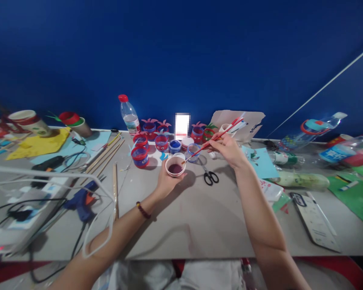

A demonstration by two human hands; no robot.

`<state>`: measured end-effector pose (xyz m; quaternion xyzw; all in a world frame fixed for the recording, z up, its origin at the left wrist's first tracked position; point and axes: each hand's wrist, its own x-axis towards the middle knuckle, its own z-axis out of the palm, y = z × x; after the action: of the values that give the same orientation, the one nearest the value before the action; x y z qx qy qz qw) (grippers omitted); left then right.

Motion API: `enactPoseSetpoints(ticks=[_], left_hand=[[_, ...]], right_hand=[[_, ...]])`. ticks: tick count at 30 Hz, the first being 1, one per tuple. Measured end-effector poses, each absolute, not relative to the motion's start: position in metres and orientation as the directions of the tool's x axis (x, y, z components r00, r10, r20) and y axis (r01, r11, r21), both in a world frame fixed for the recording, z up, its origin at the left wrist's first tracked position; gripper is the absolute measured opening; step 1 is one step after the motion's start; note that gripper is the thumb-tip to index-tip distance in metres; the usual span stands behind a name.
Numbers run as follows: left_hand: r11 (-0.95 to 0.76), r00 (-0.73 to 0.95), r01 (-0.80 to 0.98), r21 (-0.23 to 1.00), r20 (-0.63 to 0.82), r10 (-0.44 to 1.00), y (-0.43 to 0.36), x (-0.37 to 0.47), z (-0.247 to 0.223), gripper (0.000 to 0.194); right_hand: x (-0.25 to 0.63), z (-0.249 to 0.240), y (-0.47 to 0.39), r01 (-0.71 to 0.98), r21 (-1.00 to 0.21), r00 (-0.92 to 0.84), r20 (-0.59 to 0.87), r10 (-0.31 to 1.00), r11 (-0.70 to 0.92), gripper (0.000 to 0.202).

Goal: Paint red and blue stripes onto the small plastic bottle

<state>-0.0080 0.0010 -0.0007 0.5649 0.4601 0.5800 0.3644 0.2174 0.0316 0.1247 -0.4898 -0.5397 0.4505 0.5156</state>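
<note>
Nearby, one white cable (pixel 113 207) loops in front of the left arm (pixel 117 237), and a sideways sweep could snag it. Past it, the left hand (pixel 167 183) wraps its grip around one cup (pixel 173 159) of dark liquid at mid-table (pixel 169 213); a loosened hold or more tilt could spill it. The right hand (pixel 228 149) pinches a red brush (pixel 196 153) whose tip sits over the cup's right rim, so a careless flick might drip outside; two red handle ends seem to show, so I cannot tell whether a second brush is held. One pair of scissors (pixel 209 173) lies just right of the cup, where a dropped wrist could catch it. Farther off come one clear cup (pixel 193 152), one blue paint pot (pixel 174 146) and, as best I can count, six purple-and-red decorated cups (pixel 140 157) plus one with green leaves, crowded enough that a nudge could topple neighbours. Behind stands one red-capped bottle (pixel 130 114).
</note>
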Motion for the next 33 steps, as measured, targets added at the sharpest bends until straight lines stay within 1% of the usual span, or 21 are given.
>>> enactPoseSetpoints(ticks=[7,13,20,25,33], left_hand=[[-0.290,-0.109,0.126,0.949,0.303,0.947,-0.001,-0.009,0.003,0.065],[-0.269,-0.131,0.146,0.952,0.288,0.949,-0.001,-0.009,0.000,0.065],[-0.282,-0.131,0.151,0.947,0.302,0.944,0.000,-0.009,-0.003,0.066],[-0.300,-0.138,0.141,0.943,0.319,0.938,0.000,-0.009,-0.003,0.065],[-0.308,-0.117,0.140,0.941,0.324,0.939,-0.001,-0.009,0.002,0.061]], right_hand=[[0.214,0.117,0.035,0.047,-0.994,-0.026,0.096,0.995,0.097,0.044],[0.211,0.120,0.032,0.120,-0.987,0.012,0.113,0.994,0.111,0.044],[0.210,0.127,0.026,0.178,-0.972,-0.001,0.156,0.988,0.153,0.043],[0.209,0.130,0.024,0.194,-0.969,0.006,0.160,0.987,0.156,0.045],[0.211,0.130,0.024,0.211,-0.963,0.001,0.172,0.985,0.168,0.041]])
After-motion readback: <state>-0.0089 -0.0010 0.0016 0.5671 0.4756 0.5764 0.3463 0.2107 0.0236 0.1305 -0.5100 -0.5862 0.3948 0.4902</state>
